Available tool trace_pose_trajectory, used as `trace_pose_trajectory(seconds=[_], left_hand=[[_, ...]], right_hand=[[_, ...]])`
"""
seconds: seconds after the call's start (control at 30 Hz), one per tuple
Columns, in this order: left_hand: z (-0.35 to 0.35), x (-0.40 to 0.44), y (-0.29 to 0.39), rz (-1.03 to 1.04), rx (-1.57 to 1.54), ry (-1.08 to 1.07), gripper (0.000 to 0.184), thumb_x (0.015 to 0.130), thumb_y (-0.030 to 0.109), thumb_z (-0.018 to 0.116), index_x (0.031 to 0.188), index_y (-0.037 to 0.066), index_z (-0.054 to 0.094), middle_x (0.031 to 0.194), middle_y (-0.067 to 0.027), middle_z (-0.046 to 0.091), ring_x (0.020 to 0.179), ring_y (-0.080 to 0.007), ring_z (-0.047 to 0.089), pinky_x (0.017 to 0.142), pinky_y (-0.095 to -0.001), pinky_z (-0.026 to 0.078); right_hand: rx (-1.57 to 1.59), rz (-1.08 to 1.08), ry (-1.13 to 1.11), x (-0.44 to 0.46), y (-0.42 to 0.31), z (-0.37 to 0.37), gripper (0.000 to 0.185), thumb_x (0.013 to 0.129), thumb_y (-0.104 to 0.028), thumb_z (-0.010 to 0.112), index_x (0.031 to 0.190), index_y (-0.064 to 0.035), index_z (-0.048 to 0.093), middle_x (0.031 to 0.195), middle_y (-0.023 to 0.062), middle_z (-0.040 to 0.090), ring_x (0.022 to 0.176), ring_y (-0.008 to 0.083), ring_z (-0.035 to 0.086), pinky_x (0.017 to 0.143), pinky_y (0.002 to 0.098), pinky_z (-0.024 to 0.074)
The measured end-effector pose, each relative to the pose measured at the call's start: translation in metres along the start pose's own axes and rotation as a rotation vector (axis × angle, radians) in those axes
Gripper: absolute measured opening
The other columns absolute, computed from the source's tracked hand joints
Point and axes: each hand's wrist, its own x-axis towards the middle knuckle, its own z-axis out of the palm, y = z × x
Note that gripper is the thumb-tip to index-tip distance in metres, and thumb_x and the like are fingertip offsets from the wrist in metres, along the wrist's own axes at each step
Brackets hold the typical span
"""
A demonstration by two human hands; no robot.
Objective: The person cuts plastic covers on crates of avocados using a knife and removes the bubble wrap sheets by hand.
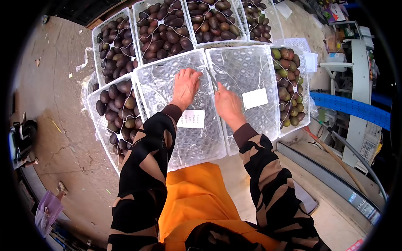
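Note:
My left hand rests on the clear bubble wrap over a white crate, with its fingers curled at the wrap's upper right part. White string crosses the wrap, and a printed paper label lies below the hand. My right hand is closed around a thin knife-like tool, which points up and left along the seam between two crates. Under this hand is a second wrapped crate with a white label.
Crates of dark fruit stand behind and to the left. Another crate of greener fruit adjoins on the right. A blue perforated beam, a wooden handle and a metal shelf frame are farther right.

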Motion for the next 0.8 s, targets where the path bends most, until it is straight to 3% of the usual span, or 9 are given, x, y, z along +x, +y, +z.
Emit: trace_pose_trajectory(seconds=[0.07,0.17,0.23,0.3,0.4,0.5,0.63,0.7,0.8], left_hand=[[0.015,0.012,0.003,-0.037,0.1,0.125,0.033,0.073,0.016,0.074,0.105,0.014,0.066,0.106,-0.0081,0.05,0.105,-0.0274,0.048,0.088,-0.0409,0.036],[0.014,0.03,-0.003,-0.112,0.156,-0.119,0.033,0.072,0.019,0.076,0.103,0.015,0.067,0.109,-0.0075,0.05,0.107,-0.0274,0.046,0.088,-0.0406,0.036],[-0.005,0.044,-0.003,0.016,0.183,-0.259,0.022,0.071,0.024,0.076,0.09,0.014,0.07,0.107,-0.0071,0.053,0.109,-0.0256,0.046,0.091,-0.039,0.036],[-0.022,0.035,0.001,0.349,0.182,-0.358,0.019,0.073,0.025,0.073,0.089,0.015,0.07,0.105,-0.0057,0.054,0.11,-0.025,0.046,0.092,-0.0395,0.036],[-0.03,0.003,0.002,0.551,0.251,-0.387,0.015,0.077,0.024,0.069,0.081,0.012,0.062,0.096,-0.004,0.054,0.102,-0.0233,0.049,0.089,-0.0394,0.038],[-0.07,-0.016,-0.008,0.499,0.243,-0.432,0.012,0.083,0.02,0.063,0.083,0.01,0.057,0.091,-0.006,0.056,0.094,-0.0245,0.054,0.084,-0.0376,0.042],[-0.113,-0.075,-0.053,0.04,0.255,-0.402,0.009,0.09,0.013,0.056,0.089,0.006,0.051,0.088,-0.0107,0.054,0.088,-0.0305,0.056,0.075,-0.0411,0.045],[-0.112,-0.071,-0.031,0.062,0.219,-0.213,0.006,0.089,0.009,0.054,0.092,0.004,0.051,0.091,-0.012,0.054,0.089,-0.0307,0.057,0.076,-0.0423,0.045],[-0.071,-0.033,0.022,0.351,-0.101,-0.276,0.009,0.088,0.007,0.051,0.097,0.006,0.052,0.094,-0.0104,0.055,0.095,-0.0296,0.055,0.081,-0.0395,0.046]], right_hand=[[-0.003,0.025,0.017,0.006,-0.003,0.01,0.04,0.092,-0.022,0.052,0.128,-0.0064,0.056,0.088,0.0227,0.068,0.084,0.0405,0.064,0.074,0.0498,0.0493],[-0.037,0.079,0.013,0.013,-0.013,0.022,0.039,0.092,-0.021,0.051,0.128,-0.0055,0.055,0.089,0.0227,0.068,0.086,0.0408,0.064,0.077,0.0491,0.0495],[0.032,0.082,-0.005,-0.005,-0.008,0.011,0.04,0.092,-0.021,0.051,0.128,-0.0041,0.055,0.09,0.0225,0.068,0.087,0.0405,0.064,0.077,0.0481,0.0496],[0.09,0.087,-0.014,-0.03,0.004,0.003,0.04,0.092,-0.022,0.051,0.127,-0.0029,0.055,0.09,0.0226,0.067,0.087,0.0405,0.064,0.076,0.0475,0.0495],[0.177,0.1,0.048,-0.061,0.03,0.001,0.041,0.093,-0.023,0.051,0.128,-0.002,0.055,0.087,0.0232,0.067,0.083,0.0413,0.064,0.073,0.0481,0.0489],[0.269,0.148,0.089,-0.091,0.047,-0.008,0.042,0.094,-0.024,0.051,0.13,-0.0022,0.053,0.083,0.0237,0.066,0.078,0.0423,0.063,0.069,0.0498,0.0479],[0.328,0.168,0.042,-0.125,0.059,-0.002,0.042,0.094,-0.023,0.052,0.13,-0.0017,0.053,0.082,0.0234,0.065,0.077,0.0417,0.063,0.066,0.0486,0.0475],[0.353,0.15,0.094,-0.126,0.056,0.014,0.042,0.093,-0.022,0.052,0.13,-0.0016,0.052,0.082,0.0233,0.065,0.077,0.0416,0.063,0.066,0.0484,0.0475],[0.402,0.203,0.126,-0.123,0.041,0.024,0.042,0.093,-0.023,0.053,0.13,-0.0024,0.052,0.083,0.0229,0.066,0.078,0.0418,0.063,0.069,0.0488,0.048]])
